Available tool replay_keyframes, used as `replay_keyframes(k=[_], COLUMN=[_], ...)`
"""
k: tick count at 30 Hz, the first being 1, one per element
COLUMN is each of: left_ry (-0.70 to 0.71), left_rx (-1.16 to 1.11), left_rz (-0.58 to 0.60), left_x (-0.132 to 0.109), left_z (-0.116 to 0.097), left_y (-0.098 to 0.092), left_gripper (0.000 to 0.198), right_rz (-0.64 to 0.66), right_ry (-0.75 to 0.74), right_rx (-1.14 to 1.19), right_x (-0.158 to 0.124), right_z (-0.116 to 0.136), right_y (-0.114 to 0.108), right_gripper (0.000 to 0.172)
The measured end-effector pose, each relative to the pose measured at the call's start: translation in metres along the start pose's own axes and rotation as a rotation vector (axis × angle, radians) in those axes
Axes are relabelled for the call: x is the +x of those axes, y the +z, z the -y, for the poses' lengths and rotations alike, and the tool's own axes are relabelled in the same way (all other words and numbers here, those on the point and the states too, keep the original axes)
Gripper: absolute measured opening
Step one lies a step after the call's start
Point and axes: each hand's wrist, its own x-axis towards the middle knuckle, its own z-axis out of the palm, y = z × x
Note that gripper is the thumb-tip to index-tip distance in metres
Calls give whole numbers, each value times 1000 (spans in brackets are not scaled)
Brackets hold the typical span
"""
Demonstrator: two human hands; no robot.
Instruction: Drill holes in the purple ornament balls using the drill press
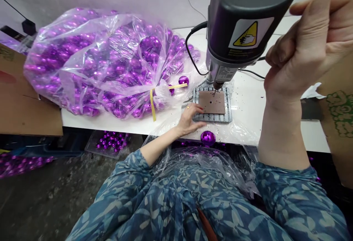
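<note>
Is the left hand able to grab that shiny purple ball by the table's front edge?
Probably yes: the left hand is spread open, the purple ball is close by, and nothing seems to stand between them. Whether the ball is resting or falling, I can't tell.

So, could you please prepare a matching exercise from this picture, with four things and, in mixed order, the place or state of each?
1. left hand
2. right hand
3. brown board
4. large plastic bag

A. gathered at its neck with a yellow tie
B. raised beside the dark drill head
C. lying on the slotted metal base
D. low, at the board's left edge

Pairs: 1-D, 2-B, 3-C, 4-A
</note>
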Motion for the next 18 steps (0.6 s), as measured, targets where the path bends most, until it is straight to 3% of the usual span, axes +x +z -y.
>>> replay_keyframes(k=[3,5,9,12,18], left_ry=[-193,-323,-516,-557,-559], left_rx=[154,285,382,370,242], left_rz=[-171,-220,-193,-167,-176], left_x=[40,74,119,125,108], left_z=[31,56,88,92,82], left_y=[-14,-22,-32,-38,-50], left_gripper=[26,6,31,35,45], right_rz=[-12,-15,-21,-32,-16], right_ry=[-20,-19,-20,-39,-39], right_rx=[-3,-3,-8,-18,-25], right_x=[1,1,1,1,0], right_z=[-3,-5,-7,-8,-8], right_y=[-1,-1,-2,-2,-1], right_gripper=[43,43,43,48,46])
